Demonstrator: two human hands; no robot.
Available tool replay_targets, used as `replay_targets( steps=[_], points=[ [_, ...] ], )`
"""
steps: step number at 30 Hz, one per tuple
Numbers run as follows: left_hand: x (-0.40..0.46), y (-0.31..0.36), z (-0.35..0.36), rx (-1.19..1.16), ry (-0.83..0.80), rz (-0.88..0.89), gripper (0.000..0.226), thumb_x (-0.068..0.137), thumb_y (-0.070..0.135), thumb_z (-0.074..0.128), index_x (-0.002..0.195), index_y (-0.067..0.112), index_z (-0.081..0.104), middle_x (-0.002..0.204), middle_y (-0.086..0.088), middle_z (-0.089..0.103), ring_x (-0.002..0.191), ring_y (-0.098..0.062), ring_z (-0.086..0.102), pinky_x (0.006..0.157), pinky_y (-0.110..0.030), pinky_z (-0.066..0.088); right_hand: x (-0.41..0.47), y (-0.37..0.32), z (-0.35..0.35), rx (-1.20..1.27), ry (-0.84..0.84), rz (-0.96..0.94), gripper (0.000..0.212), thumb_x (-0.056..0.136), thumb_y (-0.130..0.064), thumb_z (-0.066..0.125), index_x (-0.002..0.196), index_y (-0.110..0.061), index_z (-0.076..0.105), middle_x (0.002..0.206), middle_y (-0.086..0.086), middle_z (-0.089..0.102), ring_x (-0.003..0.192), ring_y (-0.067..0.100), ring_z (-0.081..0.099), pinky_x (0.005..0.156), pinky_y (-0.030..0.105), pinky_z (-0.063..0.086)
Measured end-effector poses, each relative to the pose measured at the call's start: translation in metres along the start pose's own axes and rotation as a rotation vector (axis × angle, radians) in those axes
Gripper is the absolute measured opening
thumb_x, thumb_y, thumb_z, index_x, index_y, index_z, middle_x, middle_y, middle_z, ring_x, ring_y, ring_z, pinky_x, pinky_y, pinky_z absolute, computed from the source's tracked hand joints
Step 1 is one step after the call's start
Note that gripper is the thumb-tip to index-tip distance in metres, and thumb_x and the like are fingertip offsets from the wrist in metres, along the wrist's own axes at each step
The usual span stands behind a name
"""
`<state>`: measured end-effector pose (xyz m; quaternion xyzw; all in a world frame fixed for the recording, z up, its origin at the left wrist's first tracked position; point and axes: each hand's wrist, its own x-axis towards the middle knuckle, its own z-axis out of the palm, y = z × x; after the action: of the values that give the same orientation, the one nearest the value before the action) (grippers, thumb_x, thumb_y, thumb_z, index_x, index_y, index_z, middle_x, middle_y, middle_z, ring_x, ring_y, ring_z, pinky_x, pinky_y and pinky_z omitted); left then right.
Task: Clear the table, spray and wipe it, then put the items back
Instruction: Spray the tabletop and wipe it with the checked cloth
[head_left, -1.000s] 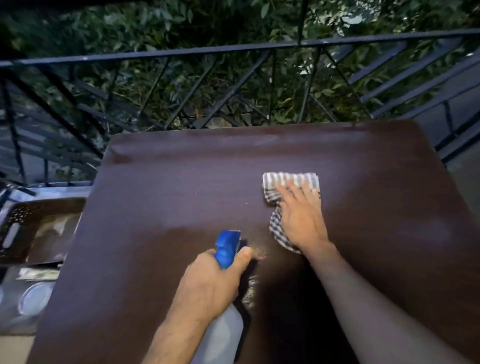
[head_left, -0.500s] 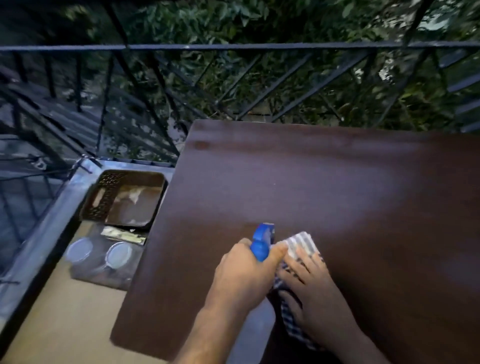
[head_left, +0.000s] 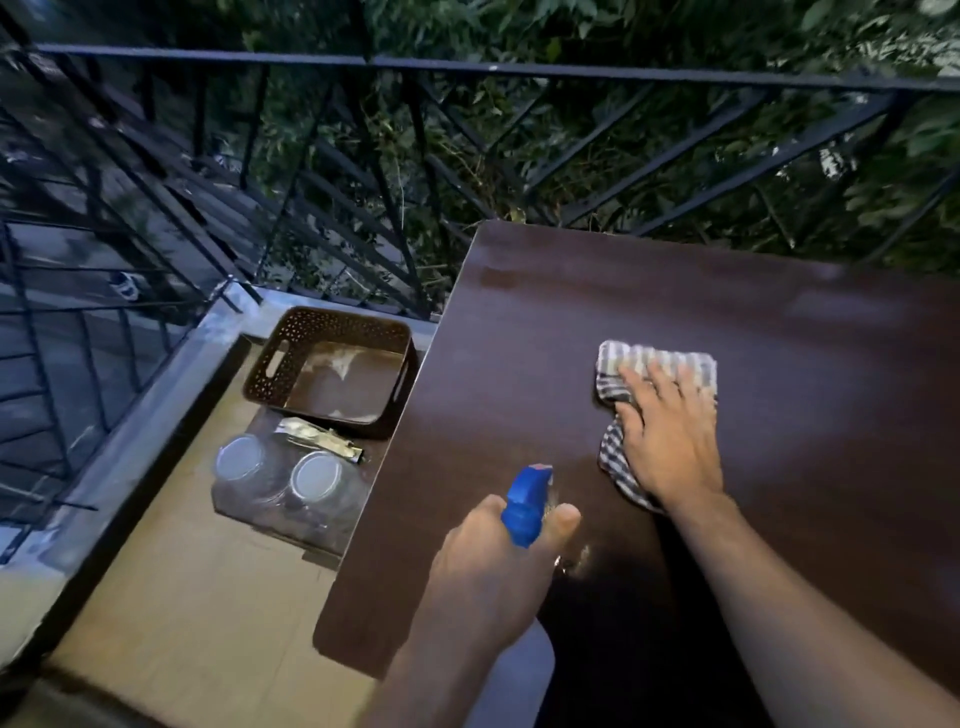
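Head view: left hand grips the blue-topped spray bottle over the dark table's near edge; right hand lies flat, fingers spread, pressing the checked cloth mid-table.

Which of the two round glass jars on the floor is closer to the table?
The right jar, beside the table edge, just below the silvery packet. The other jar sits farther left, nearer the railing.

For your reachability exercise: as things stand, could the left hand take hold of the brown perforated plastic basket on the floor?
Probably not yet: the left hand is wrapped around the blue-nozzled spray bottle, and the brown perforated plastic basket sits below table level.
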<state>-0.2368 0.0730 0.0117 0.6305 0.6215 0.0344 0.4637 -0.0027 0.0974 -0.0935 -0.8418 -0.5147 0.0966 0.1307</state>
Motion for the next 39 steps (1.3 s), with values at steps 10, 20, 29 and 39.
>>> replay_targets(
  steps=[10, 20, 29, 39],
  points=[
    [0.015, 0.002, -0.024, -0.032, 0.056, -0.003, 0.069, 0.067, 0.08, 0.045, 0.082, 0.015, 0.062, 0.077, -0.004, 0.075, 0.087, -0.024, 0.07, 0.087, -0.044, 0.055, -0.107, -0.008, 0.0, -0.034, -0.137, -0.232, 0.053, 0.095, -0.043, 0.037, 0.146, -0.032, 0.049, 0.154, 0.0, 0.045, 0.148, 0.026, 0.03, 0.12, 0.049, 0.017],
    [0.021, 0.012, -0.022, -0.05, 0.082, -0.038, 0.067, 0.065, 0.08, 0.044, 0.077, 0.017, 0.061, 0.075, 0.0, 0.074, 0.081, -0.019, 0.07, 0.077, -0.038, 0.055, -0.035, -0.028, 0.004, 0.106, -0.154, -0.282, 0.057, 0.097, -0.036, 0.055, 0.152, -0.03, 0.04, 0.159, -0.005, 0.037, 0.153, 0.022, 0.018, 0.125, 0.045, 0.005],
    [0.029, 0.011, -0.054, -0.101, 0.194, -0.027, 0.079, 0.062, 0.083, 0.042, 0.082, 0.01, 0.067, 0.075, -0.002, 0.074, 0.082, -0.021, 0.072, 0.078, -0.038, 0.056, 0.0, -0.072, 0.022, 0.203, -0.032, -0.213, 0.038, 0.095, -0.015, 0.059, 0.132, -0.019, 0.063, 0.146, 0.005, 0.054, 0.147, 0.03, 0.033, 0.124, 0.049, 0.012],
    [0.073, -0.008, -0.115, -0.196, 0.209, 0.047, 0.07, 0.061, 0.079, 0.046, 0.074, 0.012, 0.063, 0.067, -0.005, 0.071, 0.071, -0.02, 0.07, 0.074, -0.038, 0.057, -0.046, -0.15, 0.046, 0.395, -0.113, -0.187, 0.036, 0.097, -0.012, 0.048, 0.129, -0.018, 0.064, 0.144, -0.005, 0.053, 0.146, 0.015, 0.033, 0.124, 0.037, 0.011]
  ],
)
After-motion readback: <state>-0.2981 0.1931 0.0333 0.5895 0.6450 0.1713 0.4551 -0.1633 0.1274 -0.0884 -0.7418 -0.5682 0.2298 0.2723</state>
